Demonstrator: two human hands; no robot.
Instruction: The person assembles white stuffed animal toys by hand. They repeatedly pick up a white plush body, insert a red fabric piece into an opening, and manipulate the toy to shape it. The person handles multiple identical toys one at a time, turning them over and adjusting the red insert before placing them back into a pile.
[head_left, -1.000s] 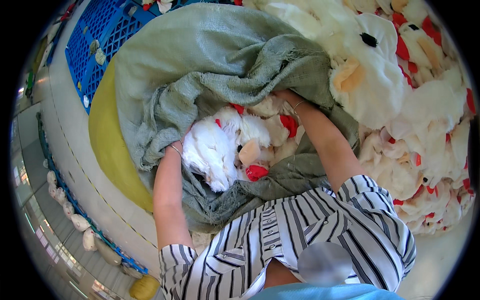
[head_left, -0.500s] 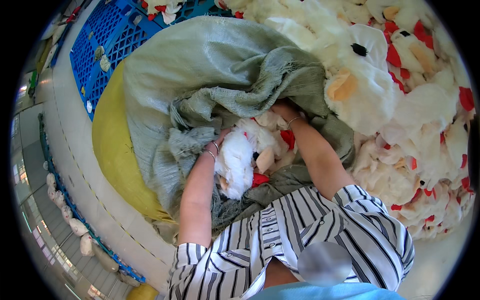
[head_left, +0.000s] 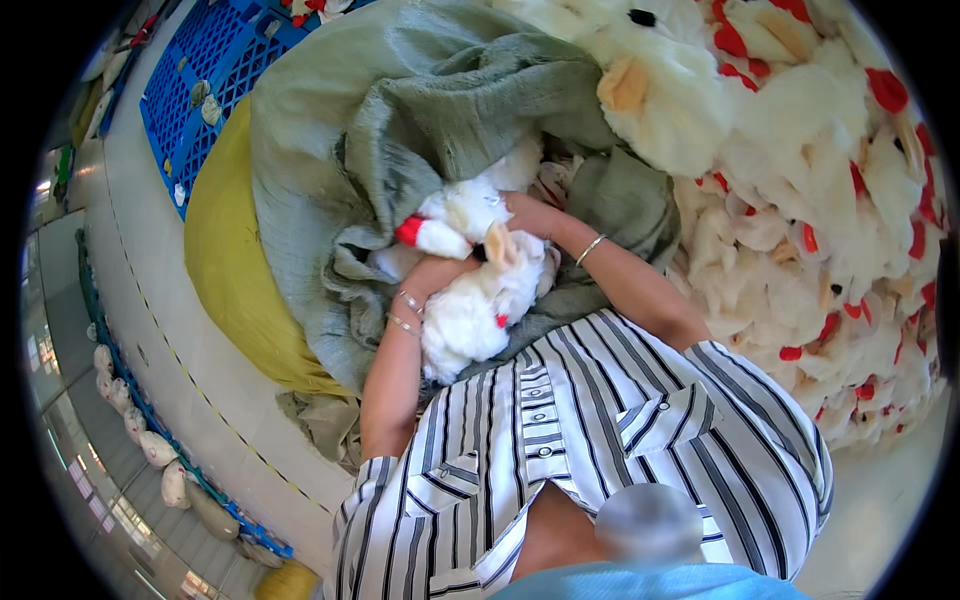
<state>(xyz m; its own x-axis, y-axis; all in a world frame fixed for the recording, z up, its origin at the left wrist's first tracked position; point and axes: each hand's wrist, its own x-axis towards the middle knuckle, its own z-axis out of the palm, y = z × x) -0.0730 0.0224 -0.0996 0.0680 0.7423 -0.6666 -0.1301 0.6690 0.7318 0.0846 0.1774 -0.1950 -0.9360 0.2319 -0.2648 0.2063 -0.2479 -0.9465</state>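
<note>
A large grey-green woven sack (head_left: 320,170) gapes in front of me, its loose mouth bunched in folds. White fluffy plush skins (head_left: 470,315) with red and peach patches bulge from the opening toward my shirt. My left hand (head_left: 445,270) is closed into this bundle from the left, its fingertips buried between the pieces. From the right, my right hand (head_left: 527,214) grips the same bundle at its far side, fingers mostly hidden by the fluff. More white plush shows deeper in the sack mouth, beyond my hands.
A big heap of similar plush skins (head_left: 770,230) fills the right side. Yellow sacking (head_left: 235,270) lies along the left of the grey-green sack. Blue plastic pallets (head_left: 205,60) are at the far left. A yellow-black line (head_left: 200,385) crosses the pale floor.
Both hands have drawn closer together, and my right hand has come out of the sack into view. The plush bundle has shifted, and the sack's mouth has folded back farther from it.
</note>
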